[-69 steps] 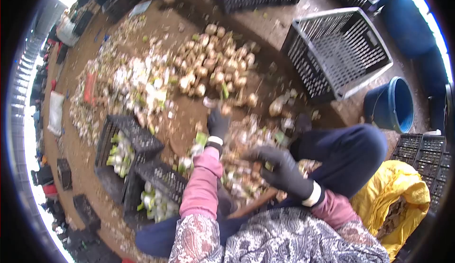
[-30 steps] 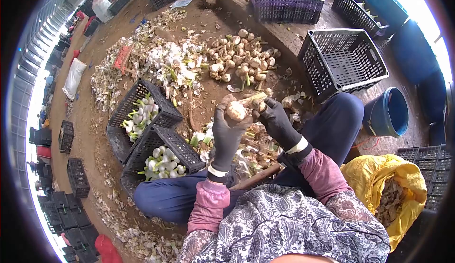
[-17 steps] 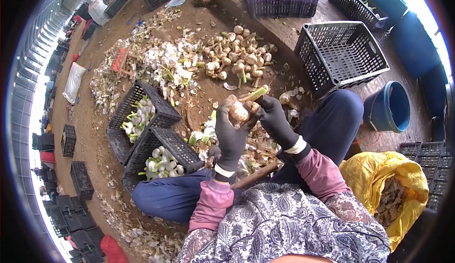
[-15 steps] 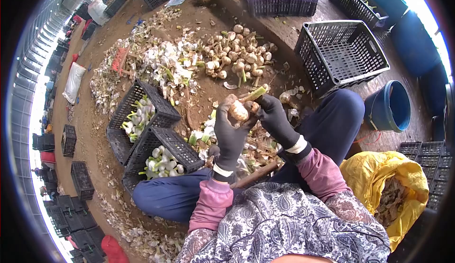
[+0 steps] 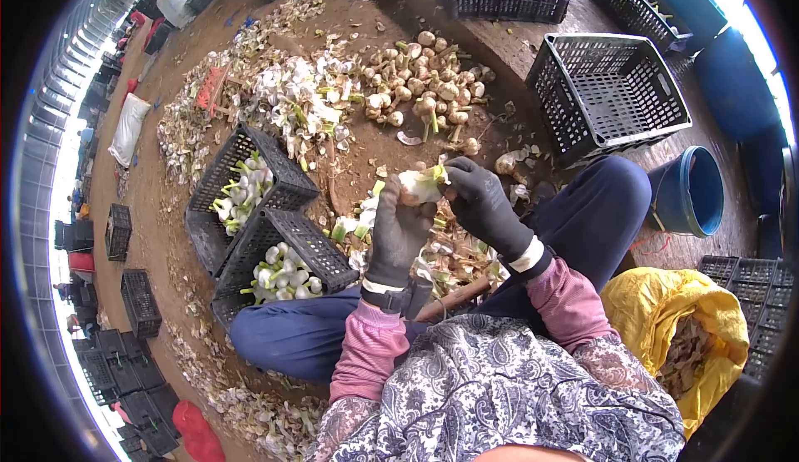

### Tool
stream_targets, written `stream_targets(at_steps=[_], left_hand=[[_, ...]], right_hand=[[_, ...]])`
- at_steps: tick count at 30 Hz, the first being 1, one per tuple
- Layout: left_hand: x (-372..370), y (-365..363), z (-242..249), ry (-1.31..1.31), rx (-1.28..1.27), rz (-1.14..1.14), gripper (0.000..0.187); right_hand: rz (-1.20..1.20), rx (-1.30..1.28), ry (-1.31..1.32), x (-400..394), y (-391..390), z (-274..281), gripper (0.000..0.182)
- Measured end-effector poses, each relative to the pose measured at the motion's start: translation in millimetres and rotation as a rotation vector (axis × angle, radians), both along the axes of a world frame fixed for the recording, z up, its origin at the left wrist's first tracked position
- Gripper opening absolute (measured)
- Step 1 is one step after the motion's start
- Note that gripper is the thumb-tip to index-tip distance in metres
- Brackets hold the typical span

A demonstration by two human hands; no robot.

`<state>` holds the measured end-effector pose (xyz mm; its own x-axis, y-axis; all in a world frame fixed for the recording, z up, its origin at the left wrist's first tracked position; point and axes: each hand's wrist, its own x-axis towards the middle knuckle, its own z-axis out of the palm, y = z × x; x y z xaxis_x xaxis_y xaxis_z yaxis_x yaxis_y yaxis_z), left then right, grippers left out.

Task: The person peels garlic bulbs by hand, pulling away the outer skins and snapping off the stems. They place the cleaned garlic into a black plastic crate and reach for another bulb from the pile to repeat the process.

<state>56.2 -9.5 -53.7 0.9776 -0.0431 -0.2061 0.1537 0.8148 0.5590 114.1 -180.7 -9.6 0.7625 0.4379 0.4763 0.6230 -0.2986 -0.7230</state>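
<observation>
Garlic bulb [image 5: 419, 186]: between your two gloved hands, stalk end toward the right fingers.
Left hand [image 5: 398, 231]: fingers curled under it, cupping.
Right hand [image 5: 480, 204]: fingertips pinching its skin.

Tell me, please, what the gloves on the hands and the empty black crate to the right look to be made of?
Gloves on the left hand and right hand: probably knit fabric with a dark matte coating, since they fit snugly with pale cuffs. Black crate: apparently rigid moulded plastic, shown by its regular lattice walls and slight sheen.
</observation>
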Motion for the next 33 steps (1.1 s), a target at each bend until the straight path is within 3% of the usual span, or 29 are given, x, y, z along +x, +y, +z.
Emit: stream_targets(at_steps=[2,6,9,13,16,18,21,22,24,26,28,31,33], left_hand=[[4,-4,-4,0.099,-0.030,0.036,0.048],[7,-17,-3,-0.053,0.138,0.208,0.047],[3,-3,32,-0.051,0.207,0.002,0.050],[10,8,24,-0.147,0.240,-0.156,0.056],[9,17,27,-0.204,0.218,-0.331,0.060],[5,13,29,-0.226,0.230,-0.309,0.061],[-12,15,18,-0.266,0.178,-0.428,0.069],[-19,21,22,-0.224,0.121,-0.465,0.071],[-18,14,34,-0.149,0.010,-0.361,0.082],[-17,36,-9,-0.082,0.290,-0.201,0.081],[-10,35,8,-0.222,0.564,-0.090,0.076],[-3,22,16,-0.299,0.776,-0.006,0.070],[4,12,5,-0.418,0.947,0.083,0.066]], right_hand=[[0.007,-0.102,0.025,-6,3,3,0.036],[0.001,-0.090,0.009,-12,6,5,0.036],[-0.030,0.219,0.171,-1,4,-11,0.026],[0.011,0.530,0.711,0,2,-29,0.014],[0.079,0.759,0.890,2,-2,-34,0.012],[-0.054,0.723,0.911,13,-10,-46,0.013],[-0.328,1.169,0.980,42,-27,-22,0.013],[-0.418,1.098,0.974,45,-32,-22,0.016],[-0.229,0.627,0.751,33,-26,-39,0.022],[0.186,-0.018,0.696,14,-20,-39,0.054],[0.377,-0.047,0.541,2,-17,-49,0.072],[0.492,0.252,0.558,11,-11,-35,0.071],[0.459,0.237,0.548,9,-7,-27,0.071]])
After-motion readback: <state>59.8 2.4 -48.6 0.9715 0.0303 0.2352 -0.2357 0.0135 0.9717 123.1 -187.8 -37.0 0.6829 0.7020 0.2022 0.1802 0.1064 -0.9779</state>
